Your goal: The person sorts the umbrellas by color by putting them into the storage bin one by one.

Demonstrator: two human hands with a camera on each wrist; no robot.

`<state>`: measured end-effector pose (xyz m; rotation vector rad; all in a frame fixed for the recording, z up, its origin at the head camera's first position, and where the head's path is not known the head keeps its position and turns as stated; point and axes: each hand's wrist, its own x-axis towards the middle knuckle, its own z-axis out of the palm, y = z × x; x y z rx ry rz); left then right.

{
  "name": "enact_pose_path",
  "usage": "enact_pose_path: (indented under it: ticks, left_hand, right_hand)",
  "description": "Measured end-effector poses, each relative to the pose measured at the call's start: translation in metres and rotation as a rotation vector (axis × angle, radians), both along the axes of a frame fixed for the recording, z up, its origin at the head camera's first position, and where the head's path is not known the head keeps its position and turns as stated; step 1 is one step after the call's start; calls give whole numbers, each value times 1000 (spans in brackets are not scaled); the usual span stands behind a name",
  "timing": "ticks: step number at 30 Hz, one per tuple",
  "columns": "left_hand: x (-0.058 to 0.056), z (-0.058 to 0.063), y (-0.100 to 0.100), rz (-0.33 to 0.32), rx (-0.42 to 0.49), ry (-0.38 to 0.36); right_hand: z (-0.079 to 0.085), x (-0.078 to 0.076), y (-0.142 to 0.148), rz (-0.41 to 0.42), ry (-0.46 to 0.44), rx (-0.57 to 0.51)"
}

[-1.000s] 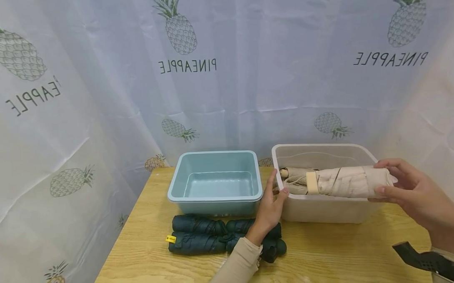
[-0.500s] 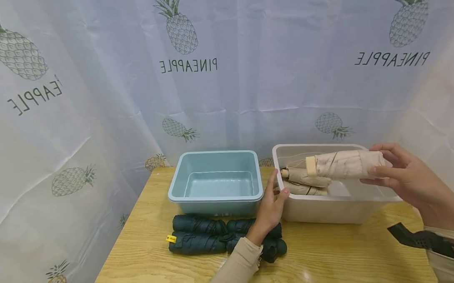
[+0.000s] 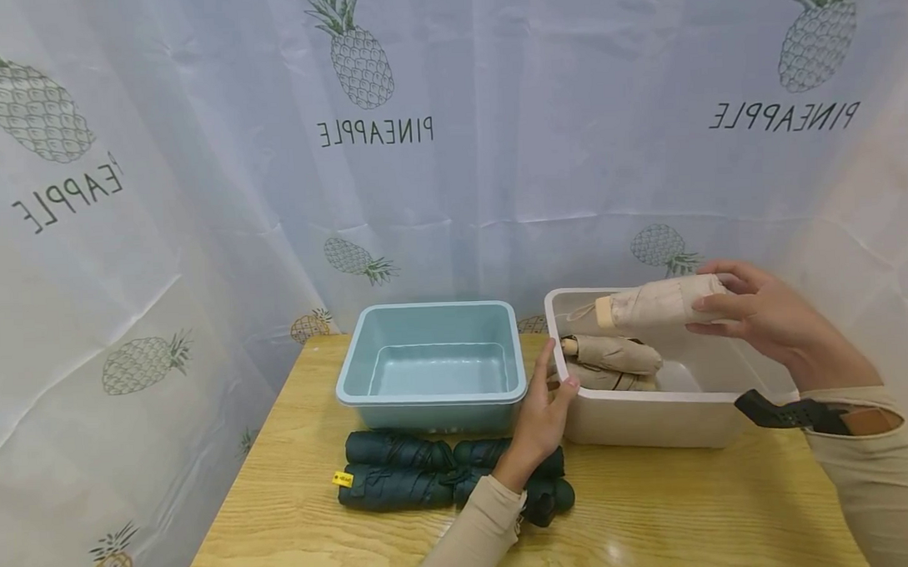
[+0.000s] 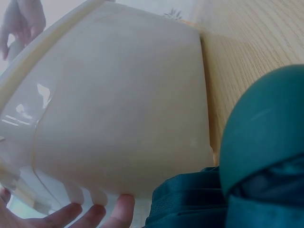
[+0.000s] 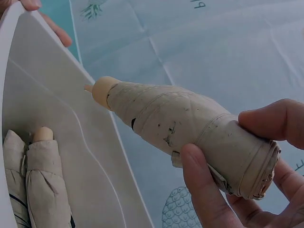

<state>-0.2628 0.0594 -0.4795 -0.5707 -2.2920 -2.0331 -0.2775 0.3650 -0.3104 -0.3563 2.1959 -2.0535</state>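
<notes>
In the head view my right hand (image 3: 766, 310) grips a beige folded umbrella (image 3: 653, 301) by its wide end, over the white bin's back part. The umbrella lies nearly level, its pale handle and cord pointing left. The right wrist view shows thumb and fingers (image 5: 204, 190) around the umbrella's cloth (image 5: 166, 118). My left hand (image 3: 541, 410) holds the left front corner of the white bin (image 3: 654, 422), thumb by the front rim and fingers along the left wall. Inside the bin, on the left, lie two more beige folded umbrellas (image 3: 617, 354), one partly hidden by the front wall.
A light blue bin (image 3: 436, 413) stands left of the white one on the wooden table (image 3: 282, 506). Several dark green folded umbrellas (image 3: 393, 487) lie in front of it, partly under my left forearm. A pineapple-print curtain (image 3: 458, 191) hangs behind.
My right hand has lifted the beige umbrella from the white bin's front rim, moving it up, back and somewhat left. More of the umbrellas inside now shows. The left hand has stayed put.
</notes>
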Motion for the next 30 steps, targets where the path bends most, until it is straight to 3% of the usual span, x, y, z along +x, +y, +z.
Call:
enact_pose_path:
  ticks: [14,30]
  left_hand:
    - [-2,-2,-2,7,3,-20]
    - [-2,-1,0,-1,1,4]
  right_hand:
    - [-10,-44,-35,-64,-129,274]
    - [-32,-77,-50,-67,-256,230]
